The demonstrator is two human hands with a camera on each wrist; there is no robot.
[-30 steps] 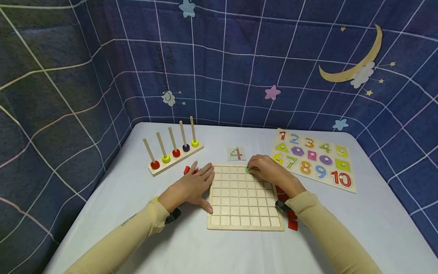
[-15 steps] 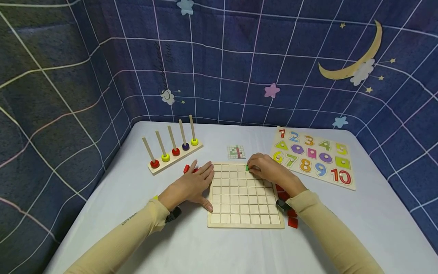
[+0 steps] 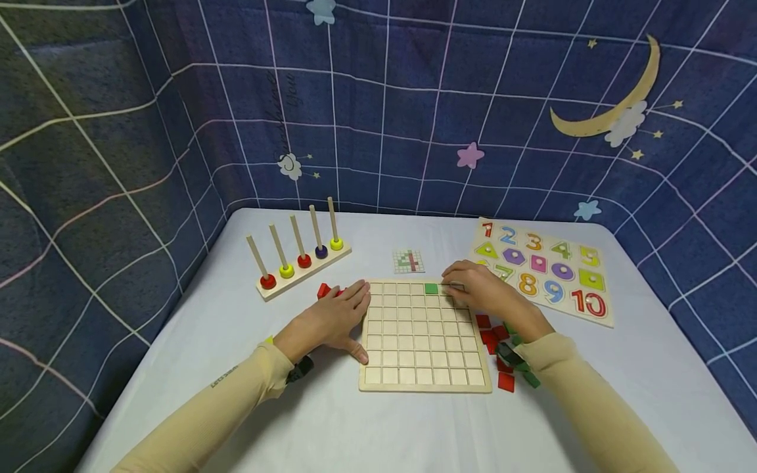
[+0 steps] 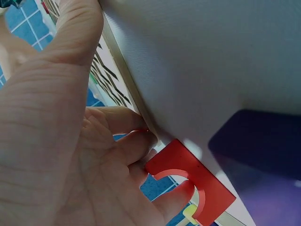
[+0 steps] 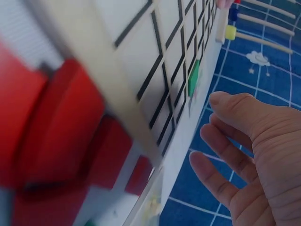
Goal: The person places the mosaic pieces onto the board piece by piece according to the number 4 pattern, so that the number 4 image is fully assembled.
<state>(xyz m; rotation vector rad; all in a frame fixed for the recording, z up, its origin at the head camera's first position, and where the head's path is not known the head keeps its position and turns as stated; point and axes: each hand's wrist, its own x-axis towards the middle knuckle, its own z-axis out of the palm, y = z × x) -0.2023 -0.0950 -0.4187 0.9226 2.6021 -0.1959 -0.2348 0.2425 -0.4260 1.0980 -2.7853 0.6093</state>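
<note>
A wooden grid board (image 3: 414, 341) lies in the middle of the table. One green tile (image 3: 432, 288) sits in a cell of its top row; the right wrist view shows the green tile (image 5: 194, 77) set in the grid. My right hand (image 3: 476, 292) hovers just right of that tile, over the board's top right corner, fingers (image 5: 235, 132) relaxed and holding nothing. My left hand (image 3: 331, 322) lies flat on the table against the board's left edge, fingers spread. A red tile (image 4: 188, 179) lies by its fingertips.
A loose pile of red and green tiles (image 3: 499, 345) lies right of the board, under my right wrist. Red tiles (image 3: 324, 291) lie beyond my left hand. A peg stacker (image 3: 298, 259) stands at the back left, a pattern card (image 3: 409, 262) behind the board, a number puzzle (image 3: 541, 272) at the back right.
My right hand has let go of the green tile, which now sits in the top row, and has drawn back to the right. The left hand has not moved.
</note>
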